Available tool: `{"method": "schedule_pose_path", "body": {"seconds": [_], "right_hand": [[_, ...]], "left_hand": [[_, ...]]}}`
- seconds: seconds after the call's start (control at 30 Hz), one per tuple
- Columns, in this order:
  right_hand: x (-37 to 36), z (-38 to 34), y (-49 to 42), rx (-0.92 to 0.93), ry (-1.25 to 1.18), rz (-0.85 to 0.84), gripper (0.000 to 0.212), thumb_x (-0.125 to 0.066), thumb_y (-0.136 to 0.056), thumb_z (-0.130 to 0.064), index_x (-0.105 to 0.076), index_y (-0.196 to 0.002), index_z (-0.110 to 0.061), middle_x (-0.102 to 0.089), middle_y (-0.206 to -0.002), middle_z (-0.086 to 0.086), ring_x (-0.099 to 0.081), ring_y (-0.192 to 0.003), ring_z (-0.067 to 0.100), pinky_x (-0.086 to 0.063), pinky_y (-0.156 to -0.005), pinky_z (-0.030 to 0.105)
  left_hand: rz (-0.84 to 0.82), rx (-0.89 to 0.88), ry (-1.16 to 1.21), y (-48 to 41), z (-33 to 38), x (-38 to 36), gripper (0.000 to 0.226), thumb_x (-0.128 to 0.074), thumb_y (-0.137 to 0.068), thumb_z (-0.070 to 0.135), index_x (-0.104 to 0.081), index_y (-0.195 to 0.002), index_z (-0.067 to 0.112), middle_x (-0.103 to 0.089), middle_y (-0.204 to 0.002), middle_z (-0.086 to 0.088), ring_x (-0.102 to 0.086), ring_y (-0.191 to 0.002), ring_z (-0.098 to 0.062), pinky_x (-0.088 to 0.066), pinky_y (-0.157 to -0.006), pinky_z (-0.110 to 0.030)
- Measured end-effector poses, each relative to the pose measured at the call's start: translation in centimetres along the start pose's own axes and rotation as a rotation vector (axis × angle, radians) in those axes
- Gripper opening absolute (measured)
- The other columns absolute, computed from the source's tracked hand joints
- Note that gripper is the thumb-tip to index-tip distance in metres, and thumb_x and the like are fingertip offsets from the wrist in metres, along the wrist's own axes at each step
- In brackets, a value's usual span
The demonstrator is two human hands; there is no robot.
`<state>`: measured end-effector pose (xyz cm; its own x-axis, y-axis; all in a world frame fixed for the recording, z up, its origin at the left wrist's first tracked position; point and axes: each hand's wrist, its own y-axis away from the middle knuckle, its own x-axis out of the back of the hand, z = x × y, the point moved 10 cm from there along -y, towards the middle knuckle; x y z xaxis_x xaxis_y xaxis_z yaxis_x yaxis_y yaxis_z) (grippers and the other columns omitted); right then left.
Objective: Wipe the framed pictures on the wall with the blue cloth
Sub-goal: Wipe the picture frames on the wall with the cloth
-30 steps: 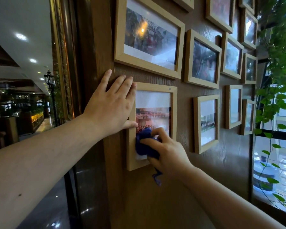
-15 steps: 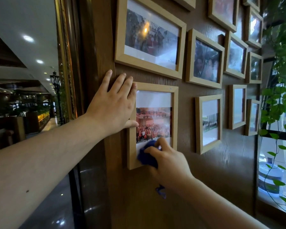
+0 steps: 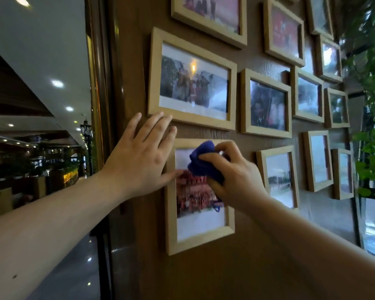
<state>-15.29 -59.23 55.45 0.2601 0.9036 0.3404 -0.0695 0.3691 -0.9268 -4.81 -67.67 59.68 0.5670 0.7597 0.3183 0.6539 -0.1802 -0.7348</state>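
Several light wooden framed pictures hang on a brown wood-grain wall. My right hand (image 3: 232, 176) grips a bunched blue cloth (image 3: 204, 161) and presses it on the upper glass of the lower-left upright frame (image 3: 199, 239). My left hand (image 3: 141, 154) lies flat with fingers spread on the wall and that frame's upper left edge, thumb on the glass. Its fingertips reach the bottom edge of the large landscape frame (image 3: 193, 81) above. A loop of the cloth hangs below my right palm.
More frames (image 3: 266, 105) fill the wall to the right and above. Green trailing plants (image 3: 372, 87) hang at the right beside a window. At the left, a dark gilded pillar (image 3: 97, 105) borders the wall, with a dim hall beyond.
My right hand has carried the cloth up from the bottom of the picture's glass to its top. My left hand stays on the frame. The view has tilted upward.
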Motion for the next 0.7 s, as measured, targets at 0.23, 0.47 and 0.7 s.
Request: {"method": "schedule_pose_path", "body": {"seconds": [0.23,0.47,0.7], "right_hand": [[4.4,2.8,-11.3,-0.062,0.011,0.182,0.042,-0.06,-0.082,-0.032,-0.048,-0.122,-0.027,-0.043,-0.121,0.004,-0.043,-0.08,0.011,-0.029,-0.056,0.017],[5.4,-0.4,-18.8,0.058,0.076,0.242,0.045,-0.061,-0.084,-0.031,-0.047,-0.126,-0.024,-0.04,-0.124,0.007,-0.049,-0.091,0.019,-0.045,-0.063,0.028],[4.1,-0.4,-21.5,0.131,0.245,0.186,0.046,-0.058,-0.086,-0.034,-0.044,-0.129,-0.027,-0.04,-0.125,0.008,-0.05,-0.096,0.024,-0.047,-0.062,0.032]], "left_hand": [[0.154,0.256,0.1,-4.4,-6.3,3.0,0.09,-0.034,-0.08,0.074,-0.029,-0.143,0.009,-0.025,-0.152,-0.022,-0.014,-0.143,-0.036,-0.019,-0.114,-0.058],[0.131,0.387,0.135,-6.1,-8.0,1.4,0.111,-0.035,-0.066,0.084,-0.012,-0.149,0.015,-0.016,-0.159,-0.01,0.001,-0.146,-0.03,-0.013,-0.116,-0.057],[0.149,0.374,0.096,-6.2,-8.2,0.8,0.106,-0.039,-0.068,0.081,-0.023,-0.147,0.011,-0.029,-0.155,-0.01,-0.007,-0.146,-0.033,-0.025,-0.111,-0.062]]}}
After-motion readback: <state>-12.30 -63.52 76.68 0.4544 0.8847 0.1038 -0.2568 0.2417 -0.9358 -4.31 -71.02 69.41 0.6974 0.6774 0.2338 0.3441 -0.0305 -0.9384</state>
